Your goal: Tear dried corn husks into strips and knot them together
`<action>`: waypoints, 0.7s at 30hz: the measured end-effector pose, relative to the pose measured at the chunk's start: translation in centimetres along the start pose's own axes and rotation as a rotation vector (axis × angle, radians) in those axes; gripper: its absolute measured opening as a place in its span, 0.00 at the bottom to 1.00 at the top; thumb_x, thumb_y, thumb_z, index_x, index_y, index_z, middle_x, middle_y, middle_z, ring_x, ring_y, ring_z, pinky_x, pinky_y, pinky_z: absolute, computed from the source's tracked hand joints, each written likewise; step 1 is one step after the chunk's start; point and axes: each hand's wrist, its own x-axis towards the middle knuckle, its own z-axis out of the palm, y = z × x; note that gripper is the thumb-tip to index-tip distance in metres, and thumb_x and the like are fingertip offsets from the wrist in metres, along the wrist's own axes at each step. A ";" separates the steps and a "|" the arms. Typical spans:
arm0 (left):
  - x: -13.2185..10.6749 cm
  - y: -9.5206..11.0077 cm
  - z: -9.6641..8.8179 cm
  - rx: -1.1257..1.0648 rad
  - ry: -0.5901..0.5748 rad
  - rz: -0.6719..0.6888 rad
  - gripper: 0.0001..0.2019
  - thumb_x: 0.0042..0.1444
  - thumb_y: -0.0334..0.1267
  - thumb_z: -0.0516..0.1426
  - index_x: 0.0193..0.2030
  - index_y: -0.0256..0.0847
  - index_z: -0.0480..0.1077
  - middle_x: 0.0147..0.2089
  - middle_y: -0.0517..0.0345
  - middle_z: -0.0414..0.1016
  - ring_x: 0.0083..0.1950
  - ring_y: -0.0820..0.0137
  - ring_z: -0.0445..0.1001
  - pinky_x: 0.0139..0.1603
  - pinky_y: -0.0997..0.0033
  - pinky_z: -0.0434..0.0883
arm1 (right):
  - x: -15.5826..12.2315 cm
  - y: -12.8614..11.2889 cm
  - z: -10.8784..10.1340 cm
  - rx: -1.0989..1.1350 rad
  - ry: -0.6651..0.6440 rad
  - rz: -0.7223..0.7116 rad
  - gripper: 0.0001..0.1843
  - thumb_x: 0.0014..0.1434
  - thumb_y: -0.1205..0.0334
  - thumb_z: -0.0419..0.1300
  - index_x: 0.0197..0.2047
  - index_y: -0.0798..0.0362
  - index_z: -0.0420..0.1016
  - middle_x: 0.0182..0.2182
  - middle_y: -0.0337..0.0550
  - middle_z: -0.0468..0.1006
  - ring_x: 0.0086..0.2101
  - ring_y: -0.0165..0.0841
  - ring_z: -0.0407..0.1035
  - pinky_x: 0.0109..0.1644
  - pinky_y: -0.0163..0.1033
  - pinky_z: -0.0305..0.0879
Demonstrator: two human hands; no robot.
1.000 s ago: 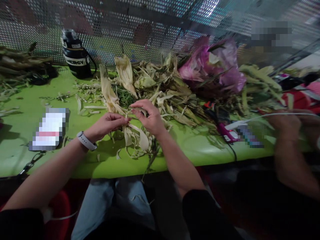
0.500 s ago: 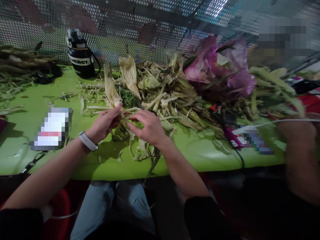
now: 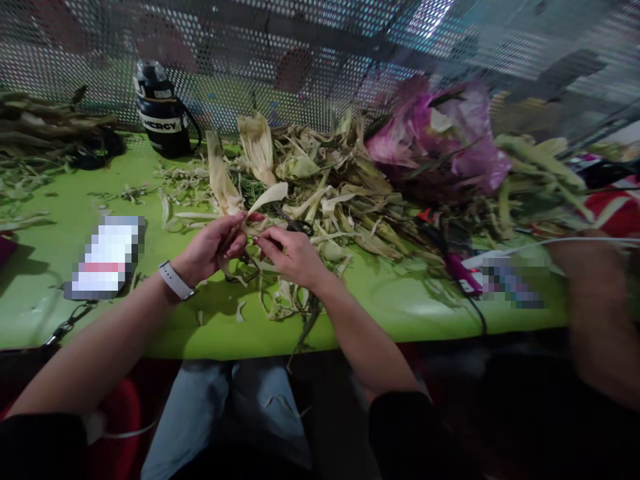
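Observation:
Between my hands is a pale corn husk (image 3: pixel 270 195), its strips sticking up and hanging down around my fingers. My left hand (image 3: pixel 220 245), with a white watch band at the wrist, is closed on the husk's base. Thumb and fingertips of my right hand (image 3: pixel 287 253) pinch a part of the same husk; the exact spot is partly hidden. Just behind my left hand a dry folded husk (image 3: pixel 223 177) lies on the green table (image 3: pixel 200 337). Loose strips (image 3: pixel 285 297) lie below my hands.
A heap of husks (image 3: pixel 370 213) spreads behind and right, with a purple plastic bag (image 3: pixel 440 143) on it. A dark bottle (image 3: pixel 167 123) stands at the mesh wall. A phone (image 3: pixel 107 257) lies left, another device (image 3: pixel 515 283) right. A co-worker's arm (image 3: pixel 595 293) is at far right.
A broad pale husk strip now stands up between my hands, and another piece curls down below my left hand. My right hand has shifted slightly down and left, its fingers closing into a pinch.

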 end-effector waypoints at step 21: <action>-0.5 0.0 -0.2 0.606 -0.008 0.171 0.20 0.62 0.52 0.54 0.28 0.36 0.66 0.20 0.58 0.71 0.19 0.77 0.67 0.20 0.79 0.63 | -0.1 -0.5 -1.1 0.303 -0.046 0.121 0.15 0.65 0.53 0.55 0.30 0.53 0.67 0.18 0.34 0.69 0.20 0.25 0.62 0.27 0.32 0.58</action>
